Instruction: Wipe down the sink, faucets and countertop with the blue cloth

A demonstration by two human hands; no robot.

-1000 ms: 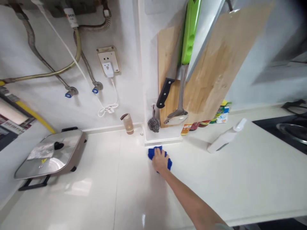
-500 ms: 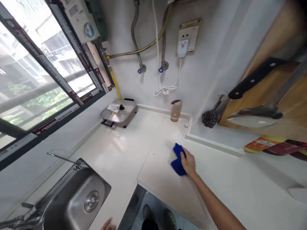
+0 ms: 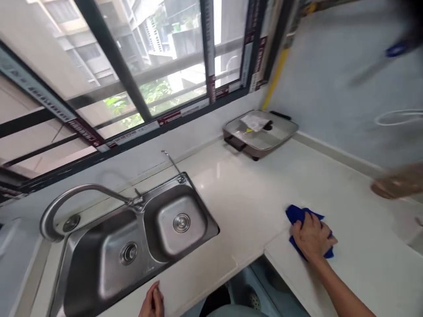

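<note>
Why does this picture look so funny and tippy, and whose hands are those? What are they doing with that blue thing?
No machine here, just a person. Every picture comes from one camera worn on their head, looking forward and down, so you see what's in front of them. The right hand holds a blue cloth against the white counter. The left hand is near the sink, at the bottom edge; I can't see anything in it. A lidded pan stands in the corner by the window. The brownish thing at the right is too blurry to name.
</note>
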